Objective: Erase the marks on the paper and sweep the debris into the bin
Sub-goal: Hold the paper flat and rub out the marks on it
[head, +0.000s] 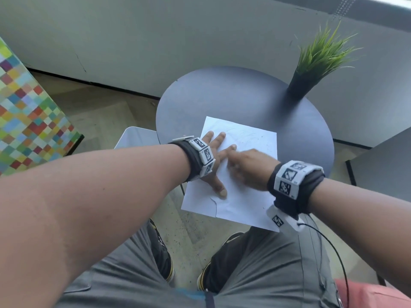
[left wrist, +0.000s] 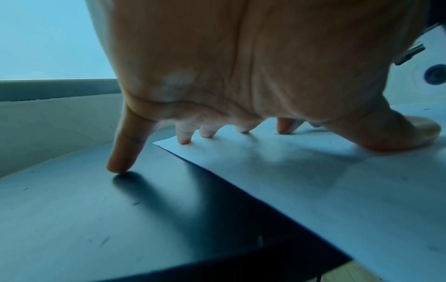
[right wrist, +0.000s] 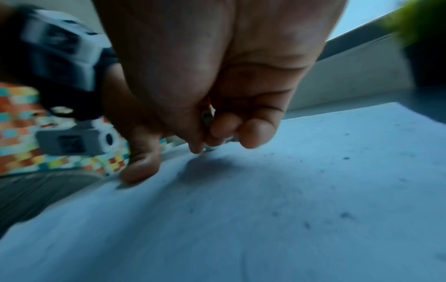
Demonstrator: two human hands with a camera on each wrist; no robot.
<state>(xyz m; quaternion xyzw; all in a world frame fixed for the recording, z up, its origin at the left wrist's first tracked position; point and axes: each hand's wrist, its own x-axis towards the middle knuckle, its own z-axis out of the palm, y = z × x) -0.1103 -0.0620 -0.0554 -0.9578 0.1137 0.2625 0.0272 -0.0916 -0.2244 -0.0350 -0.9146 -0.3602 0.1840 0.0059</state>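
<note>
A white paper (head: pixel 244 196) lies on the round dark table (head: pixel 233 96), its near part hanging over the front edge. Faint pencil marks (head: pixel 242 134) show near its far edge. My left hand (head: pixel 214 161) presses flat on the paper's left side with fingers spread; in the left wrist view the little finger (left wrist: pixel 120 162) touches the table beside the paper (left wrist: pixel 313 181). My right hand (head: pixel 246 165), blurred, is curled over the middle of the sheet. In the right wrist view its fingertips (right wrist: pixel 255 135) pinch a small pale eraser (right wrist: pixel 208 118) down on the paper (right wrist: pixel 265 209). Dark crumbs (right wrist: pixel 345 214) dot the sheet.
A white bin (head: pixel 135 136) stands on the floor at the table's left edge. A potted grass plant (head: pixel 311 70) sits at the table's back right. A multicoloured checked block (head: pixel 29 107) is on the left, a grey seat (head: pixel 382 158) on the right. The paper has a small tear (head: pixel 214 203).
</note>
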